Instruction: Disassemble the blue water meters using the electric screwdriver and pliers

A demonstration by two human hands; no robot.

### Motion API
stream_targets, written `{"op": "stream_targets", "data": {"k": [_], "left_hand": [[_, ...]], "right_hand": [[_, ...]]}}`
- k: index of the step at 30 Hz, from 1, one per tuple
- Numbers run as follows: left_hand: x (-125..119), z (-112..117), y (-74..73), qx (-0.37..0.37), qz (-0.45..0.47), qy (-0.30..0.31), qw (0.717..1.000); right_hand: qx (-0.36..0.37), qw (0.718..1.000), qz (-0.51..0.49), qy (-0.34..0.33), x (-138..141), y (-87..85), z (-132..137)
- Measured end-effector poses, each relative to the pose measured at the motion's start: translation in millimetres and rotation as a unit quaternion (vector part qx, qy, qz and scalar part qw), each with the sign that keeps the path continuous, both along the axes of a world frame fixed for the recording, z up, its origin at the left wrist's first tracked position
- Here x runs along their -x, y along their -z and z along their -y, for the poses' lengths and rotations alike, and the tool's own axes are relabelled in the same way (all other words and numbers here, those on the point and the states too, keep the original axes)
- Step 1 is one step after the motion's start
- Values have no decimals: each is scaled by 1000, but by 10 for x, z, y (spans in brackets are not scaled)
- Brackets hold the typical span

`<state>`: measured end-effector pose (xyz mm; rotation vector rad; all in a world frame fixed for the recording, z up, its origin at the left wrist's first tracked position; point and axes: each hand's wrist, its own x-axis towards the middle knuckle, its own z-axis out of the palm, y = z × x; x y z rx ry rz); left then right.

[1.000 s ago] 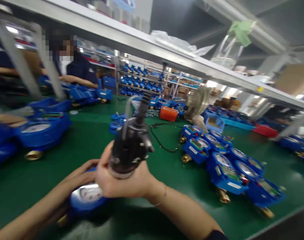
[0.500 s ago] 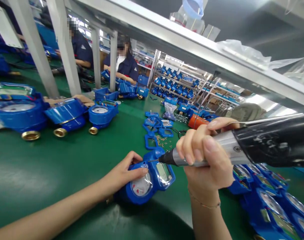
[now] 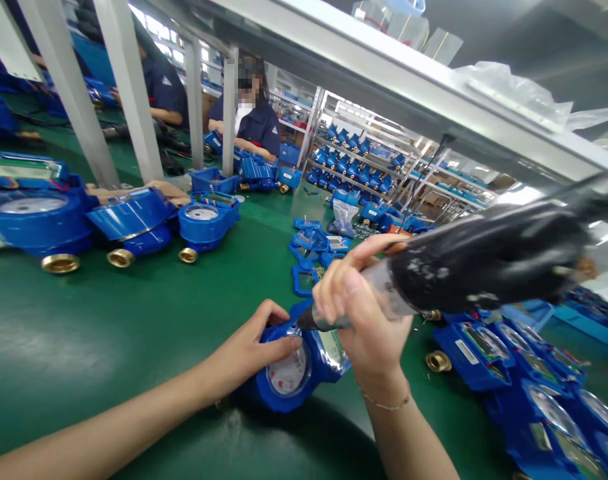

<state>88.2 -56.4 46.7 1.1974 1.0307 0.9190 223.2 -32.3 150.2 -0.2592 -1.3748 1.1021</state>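
A blue water meter (image 3: 290,373) with a white round dial lies on the green table (image 3: 134,320) in front of me. My left hand (image 3: 251,347) rests on its left side, fingers curled over the rim, holding it steady. My right hand (image 3: 359,313) grips the silver nose of a black electric screwdriver (image 3: 479,263). The driver lies almost level, and its tip touches the top of the meter near my left fingertips.
Several blue meters (image 3: 534,393) crowd the right side, and more stand at the left (image 3: 39,213). Loose blue covers (image 3: 309,247) lie further back. Metal shelf posts (image 3: 129,87) rise at the left. Two co-workers in dark shirts (image 3: 257,123) sit behind them.
The view swung left. The screwdriver went from upright in my right hand to nearly level, and its tip came down onto the meter. My left hand stayed on the meter.
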Motion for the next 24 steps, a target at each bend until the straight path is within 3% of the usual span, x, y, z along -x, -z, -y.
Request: {"op": "stream_targets", "data": {"k": [5,9,13,17,24], "left_hand": [[10,19,-18,49,72,-15,996],[-19,49,-42,83,80,-58,992],[-40,75,-65,120,85,-59,987],[-17,48,-3,117,54,-63,990],[39,-104,250,21,-68,-89,993]], "right_hand": [[49,999,0,2,140,200,-124],[60,997,12,52,179,180,-103],[90,993,38,70,216,184,-150],[104,991,80,27,265,202,-280],[125,982,116,-80,271,120,-366]]}}
